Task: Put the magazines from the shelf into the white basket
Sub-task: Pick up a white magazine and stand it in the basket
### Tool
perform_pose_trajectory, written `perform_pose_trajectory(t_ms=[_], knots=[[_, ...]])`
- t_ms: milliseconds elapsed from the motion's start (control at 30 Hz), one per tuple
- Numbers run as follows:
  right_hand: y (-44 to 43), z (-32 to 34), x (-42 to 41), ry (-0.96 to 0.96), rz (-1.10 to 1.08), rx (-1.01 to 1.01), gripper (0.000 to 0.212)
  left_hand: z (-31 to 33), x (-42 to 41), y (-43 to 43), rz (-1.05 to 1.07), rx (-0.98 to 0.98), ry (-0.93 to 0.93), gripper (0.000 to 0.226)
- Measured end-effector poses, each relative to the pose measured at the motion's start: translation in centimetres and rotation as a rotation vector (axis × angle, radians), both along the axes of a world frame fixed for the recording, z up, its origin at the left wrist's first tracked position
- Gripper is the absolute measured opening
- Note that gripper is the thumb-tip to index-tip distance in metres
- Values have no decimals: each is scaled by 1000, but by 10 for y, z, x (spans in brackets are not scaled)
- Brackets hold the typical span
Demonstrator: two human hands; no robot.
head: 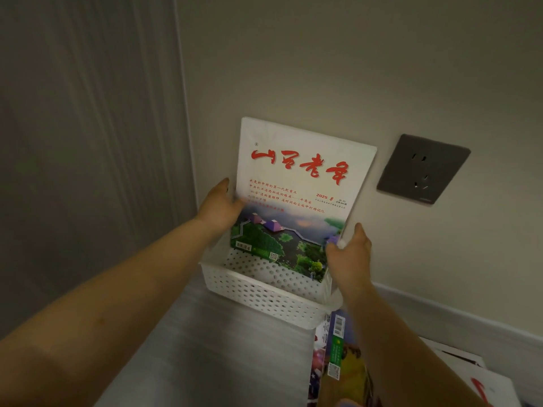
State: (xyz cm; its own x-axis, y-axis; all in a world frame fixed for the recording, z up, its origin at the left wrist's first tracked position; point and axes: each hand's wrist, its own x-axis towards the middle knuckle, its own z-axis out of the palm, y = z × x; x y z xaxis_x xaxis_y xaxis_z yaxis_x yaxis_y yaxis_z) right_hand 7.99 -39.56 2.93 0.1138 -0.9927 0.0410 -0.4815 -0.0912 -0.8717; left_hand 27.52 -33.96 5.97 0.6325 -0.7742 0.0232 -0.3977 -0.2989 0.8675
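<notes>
A magazine with a white cover, red brush characters and a green landscape picture stands upright, its lower edge inside the white perforated basket. My left hand grips its left edge and my right hand grips its lower right corner. The basket sits on a grey shelf surface against the wall. More magazines lie flat on the shelf just right of the basket, partly hidden under my right forearm.
A dark wall socket is on the wall right of the magazine. A grey panel rises on the left. Another white magazine with red marks lies at the lower right corner.
</notes>
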Motion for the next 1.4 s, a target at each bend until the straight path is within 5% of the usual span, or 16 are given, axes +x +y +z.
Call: perform_pose_trajectory(t_ms=[233,333,500,667,833,1167,1400], knots=[[59,-3,-73,103,14,-89,58,-13,-41,78,21,-126,-136,35],[97,-16,-122,200,-49,-130,48,-27,-79,115,-24,-131,-61,26],[160,-64,-209,549,-18,-10,55,-65,-147,159,-445,202,-33,28],[209,-96,-257,812,92,79,68,-98,-202,179,-726,217,-341,46],[225,-105,-261,836,125,-45,57,-121,-231,183,-665,367,-705,58],[223,-111,-266,770,156,-58,55,-101,-232,160,-764,501,-970,43],[224,-111,-269,690,173,-49,55,-88,-235,159,-704,492,-956,31]])
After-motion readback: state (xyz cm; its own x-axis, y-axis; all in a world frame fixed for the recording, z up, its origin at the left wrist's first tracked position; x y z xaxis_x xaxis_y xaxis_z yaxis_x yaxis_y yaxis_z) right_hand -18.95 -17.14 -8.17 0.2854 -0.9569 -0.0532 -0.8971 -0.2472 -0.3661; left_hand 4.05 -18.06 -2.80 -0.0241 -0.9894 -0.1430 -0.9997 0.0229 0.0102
